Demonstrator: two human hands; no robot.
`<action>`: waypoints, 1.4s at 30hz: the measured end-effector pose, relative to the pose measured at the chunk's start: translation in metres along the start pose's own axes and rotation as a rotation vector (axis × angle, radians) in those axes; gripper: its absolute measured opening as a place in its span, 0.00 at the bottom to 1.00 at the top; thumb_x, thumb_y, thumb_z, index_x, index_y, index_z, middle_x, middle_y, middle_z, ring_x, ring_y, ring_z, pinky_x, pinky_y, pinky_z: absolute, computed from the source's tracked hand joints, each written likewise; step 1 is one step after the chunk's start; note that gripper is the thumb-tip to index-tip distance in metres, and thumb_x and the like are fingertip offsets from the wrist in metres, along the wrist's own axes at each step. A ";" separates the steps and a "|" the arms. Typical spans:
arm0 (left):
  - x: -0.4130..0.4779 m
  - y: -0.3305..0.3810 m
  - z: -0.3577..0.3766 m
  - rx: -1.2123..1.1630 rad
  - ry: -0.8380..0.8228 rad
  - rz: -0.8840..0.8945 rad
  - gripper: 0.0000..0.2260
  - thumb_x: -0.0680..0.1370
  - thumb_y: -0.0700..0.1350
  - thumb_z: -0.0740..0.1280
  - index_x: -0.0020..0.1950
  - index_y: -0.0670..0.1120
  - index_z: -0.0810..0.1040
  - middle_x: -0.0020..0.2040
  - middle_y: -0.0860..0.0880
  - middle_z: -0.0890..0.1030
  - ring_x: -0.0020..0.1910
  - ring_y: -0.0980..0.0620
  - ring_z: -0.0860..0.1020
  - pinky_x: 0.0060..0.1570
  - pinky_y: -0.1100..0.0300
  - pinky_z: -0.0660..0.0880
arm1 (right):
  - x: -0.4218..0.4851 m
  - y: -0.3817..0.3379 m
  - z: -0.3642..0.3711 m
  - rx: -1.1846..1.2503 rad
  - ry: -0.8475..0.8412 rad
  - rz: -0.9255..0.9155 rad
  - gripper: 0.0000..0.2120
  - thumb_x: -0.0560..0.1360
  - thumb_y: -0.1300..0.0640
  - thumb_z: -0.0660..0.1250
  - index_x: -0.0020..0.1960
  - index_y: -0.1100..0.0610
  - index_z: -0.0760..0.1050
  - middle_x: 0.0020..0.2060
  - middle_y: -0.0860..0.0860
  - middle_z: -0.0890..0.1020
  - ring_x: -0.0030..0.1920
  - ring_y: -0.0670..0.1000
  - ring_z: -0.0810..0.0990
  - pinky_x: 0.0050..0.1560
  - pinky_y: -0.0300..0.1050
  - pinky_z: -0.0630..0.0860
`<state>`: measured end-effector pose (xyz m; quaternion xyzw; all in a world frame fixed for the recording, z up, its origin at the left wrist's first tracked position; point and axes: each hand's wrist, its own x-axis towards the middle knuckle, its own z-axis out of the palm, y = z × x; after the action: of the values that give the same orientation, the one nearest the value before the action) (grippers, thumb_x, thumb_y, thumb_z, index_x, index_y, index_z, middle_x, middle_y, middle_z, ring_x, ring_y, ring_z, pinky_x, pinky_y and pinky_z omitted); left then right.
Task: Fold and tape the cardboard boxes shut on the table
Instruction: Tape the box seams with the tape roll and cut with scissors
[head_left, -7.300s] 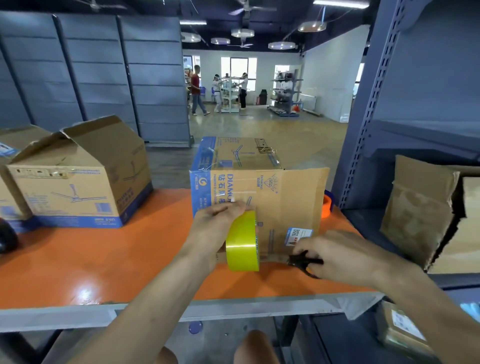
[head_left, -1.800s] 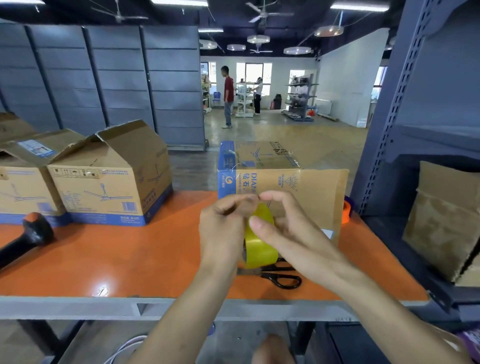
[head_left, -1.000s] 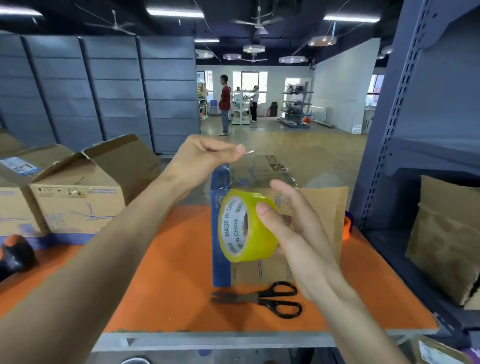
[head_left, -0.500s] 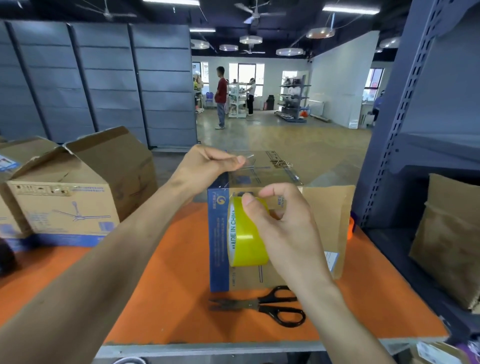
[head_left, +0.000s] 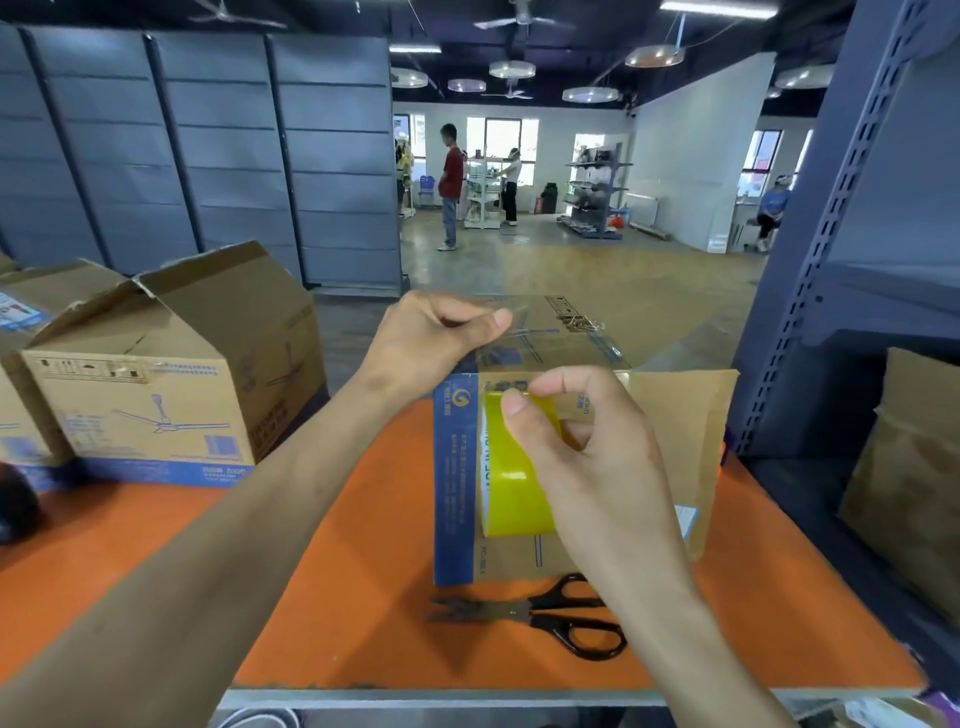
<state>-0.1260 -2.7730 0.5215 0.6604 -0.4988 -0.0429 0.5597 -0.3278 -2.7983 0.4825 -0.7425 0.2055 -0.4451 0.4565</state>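
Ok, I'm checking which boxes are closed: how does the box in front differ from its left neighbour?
The near box has a flat top; the left box has peaked top flaps. The near box's blue band runs upright, and a flap sticks out rightward; the left box's band runs along its bottom. Both are brown cardboard with fan prints, on the table.

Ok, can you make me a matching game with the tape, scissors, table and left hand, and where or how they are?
1 tape
2 scissors
3 table
4 left hand

a orange
b pinching the pulled-out strip
c lying in front of the box
d gripped by the right hand

Pairs: 1-d, 2-c, 3-a, 4-b
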 end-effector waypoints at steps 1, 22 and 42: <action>0.000 0.000 0.000 0.019 -0.002 -0.023 0.06 0.74 0.61 0.74 0.47 0.62 0.88 0.51 0.61 0.86 0.60 0.59 0.81 0.70 0.45 0.71 | 0.000 0.001 0.000 -0.002 0.001 0.000 0.09 0.76 0.40 0.70 0.50 0.42 0.75 0.24 0.43 0.73 0.25 0.44 0.70 0.31 0.42 0.66; -0.005 0.018 0.003 0.663 0.215 0.183 0.20 0.75 0.49 0.76 0.66 0.57 0.79 0.65 0.50 0.73 0.68 0.45 0.66 0.68 0.48 0.65 | -0.006 0.003 0.001 -0.023 -0.010 -0.013 0.08 0.77 0.41 0.67 0.52 0.42 0.74 0.36 0.41 0.80 0.32 0.44 0.75 0.32 0.41 0.71; -0.028 0.015 -0.009 0.694 -0.332 0.209 0.23 0.86 0.55 0.52 0.78 0.49 0.70 0.76 0.54 0.71 0.77 0.58 0.65 0.76 0.53 0.62 | -0.031 0.013 0.005 0.089 -0.173 0.122 0.09 0.80 0.44 0.66 0.58 0.41 0.69 0.39 0.44 0.85 0.31 0.45 0.85 0.35 0.34 0.77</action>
<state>-0.1433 -2.7450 0.5222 0.7400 -0.6319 0.0791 0.2163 -0.3382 -2.7809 0.4557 -0.7431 0.1903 -0.3595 0.5314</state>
